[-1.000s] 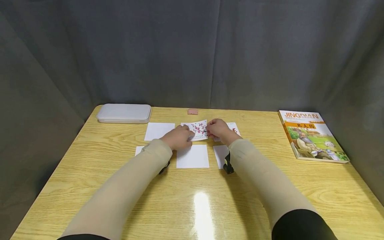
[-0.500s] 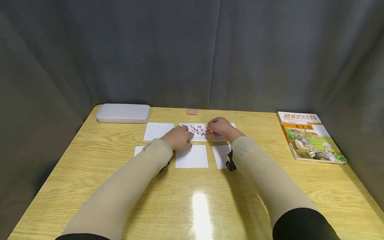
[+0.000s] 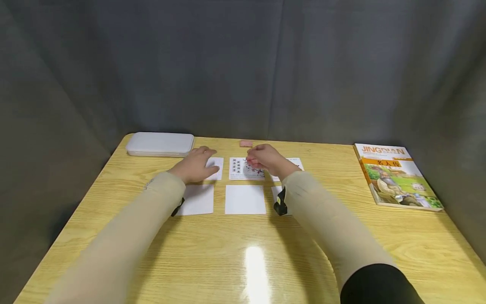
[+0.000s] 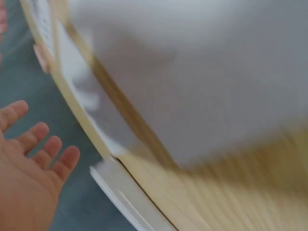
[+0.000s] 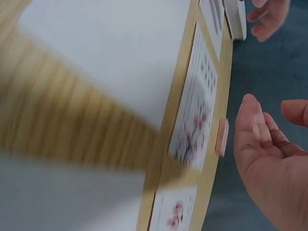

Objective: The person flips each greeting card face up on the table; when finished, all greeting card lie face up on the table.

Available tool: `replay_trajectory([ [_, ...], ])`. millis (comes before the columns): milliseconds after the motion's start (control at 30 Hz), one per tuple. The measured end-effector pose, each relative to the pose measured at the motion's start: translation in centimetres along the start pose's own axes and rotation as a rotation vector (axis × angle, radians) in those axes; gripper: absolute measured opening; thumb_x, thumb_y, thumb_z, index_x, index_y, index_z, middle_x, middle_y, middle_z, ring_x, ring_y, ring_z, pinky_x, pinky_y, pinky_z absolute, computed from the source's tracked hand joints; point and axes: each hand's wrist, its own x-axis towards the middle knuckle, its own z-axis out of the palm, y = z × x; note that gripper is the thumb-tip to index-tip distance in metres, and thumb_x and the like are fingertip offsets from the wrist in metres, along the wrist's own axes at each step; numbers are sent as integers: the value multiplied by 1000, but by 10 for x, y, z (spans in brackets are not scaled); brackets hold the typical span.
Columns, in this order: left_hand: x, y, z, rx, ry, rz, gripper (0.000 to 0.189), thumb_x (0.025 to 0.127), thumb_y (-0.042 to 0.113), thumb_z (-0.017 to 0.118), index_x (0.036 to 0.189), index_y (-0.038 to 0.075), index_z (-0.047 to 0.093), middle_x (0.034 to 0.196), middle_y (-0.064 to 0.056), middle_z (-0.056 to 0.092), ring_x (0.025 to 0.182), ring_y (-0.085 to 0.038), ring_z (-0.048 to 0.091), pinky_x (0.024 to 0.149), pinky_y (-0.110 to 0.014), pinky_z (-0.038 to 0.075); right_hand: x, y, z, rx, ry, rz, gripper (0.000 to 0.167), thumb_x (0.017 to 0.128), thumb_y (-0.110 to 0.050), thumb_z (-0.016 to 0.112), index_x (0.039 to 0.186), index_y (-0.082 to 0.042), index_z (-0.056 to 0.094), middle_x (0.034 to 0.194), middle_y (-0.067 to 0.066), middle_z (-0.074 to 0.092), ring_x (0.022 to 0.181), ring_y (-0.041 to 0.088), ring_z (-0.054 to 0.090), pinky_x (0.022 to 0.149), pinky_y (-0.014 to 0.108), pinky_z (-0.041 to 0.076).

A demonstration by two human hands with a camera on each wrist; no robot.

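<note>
A card printed with pink blossoms and dark characters (image 3: 237, 171) lies flat in the middle of the back row of cards. Over its right part hovers my right hand (image 3: 267, 159); the right wrist view shows its fingers (image 5: 250, 122) loosely bent, thumb apart, nothing held. My left hand (image 3: 195, 164) spreads its fingers above the blank white card (image 3: 217, 164) at the back left. Its relaxed fingers (image 4: 45, 154) hold nothing in the left wrist view. Partly behind the right hand lies another printed card (image 3: 296, 162), with red blossoms showing in the right wrist view.
Blank cards make up the front row: one at left (image 3: 199, 200), one in the middle (image 3: 245, 200), one at right (image 3: 276, 193) partly covered by the wrist. Behind stand a white flat case (image 3: 160, 143) and a pink eraser-like block (image 3: 246, 143). A book (image 3: 398, 179) lies far right.
The blossom card, tilted and touched by both hands earlier, now lies straight and released. My left hand has moved left off it, and the right hand has lifted and shifted slightly left.
</note>
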Motion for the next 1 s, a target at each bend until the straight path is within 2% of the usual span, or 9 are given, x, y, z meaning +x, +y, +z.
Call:
replay_trajectory([
  [167, -13, -22, 4, 25, -94, 7, 75, 101, 40, 56, 159, -1, 33, 165, -28, 23, 152, -47, 19, 122, -56, 19, 2, 0, 21, 48, -8, 19, 41, 107, -8, 52, 144, 9, 50, 114, 15, 64, 93, 17, 63, 97, 34, 53],
  [267, -19, -29, 9, 41, -163, 7, 77, 101, 42, 54, 160, -2, 30, 166, -29, 20, 153, -46, 16, 123, -56, 18, 3, 2, 36, 44, -23, 28, 40, 108, -8, 50, 144, 9, 49, 124, 19, 63, 102, 21, 63, 99, 35, 52],
  [400, -24, -30, 11, 63, -228, -28, 78, 103, 48, 48, 161, -1, 28, 167, -26, 17, 155, -43, 11, 123, -54, 16, 5, 2, 53, 45, -47, 36, 41, 109, -8, 48, 146, 9, 46, 135, 24, 58, 113, 27, 61, 103, 37, 50],
  [500, -24, -29, 11, 71, -233, -33, 78, 103, 48, 46, 161, -1, 28, 167, -27, 16, 155, -44, 11, 124, -54, 16, 8, 2, 62, 85, -56, 56, 43, 107, -6, 49, 148, 9, 45, 134, 23, 58, 116, 28, 60, 105, 37, 49],
  [633, -23, -27, 12, 81, -222, -32, 78, 103, 47, 46, 160, -2, 28, 167, -28, 16, 154, -44, 12, 123, -53, 17, 12, 0, 69, 159, -42, 100, 42, 106, -4, 51, 146, 8, 48, 122, 18, 59, 107, 25, 60, 105, 37, 49],
  [800, -21, -26, 12, 81, -212, -46, 79, 101, 48, 47, 159, -3, 31, 166, -29, 18, 154, -42, 15, 123, -52, 20, 15, -2, 72, 212, -13, 138, 36, 106, -6, 52, 139, 8, 53, 104, 11, 59, 93, 21, 59, 97, 35, 52],
  [1000, -20, -28, 11, 57, -202, -51, 76, 101, 44, 48, 157, -6, 35, 164, -31, 23, 153, -43, 18, 123, -52, 21, 16, -2, 77, 280, 1, 156, 36, 107, -8, 50, 140, 7, 52, 99, 10, 60, 86, 19, 60, 88, 33, 54],
])
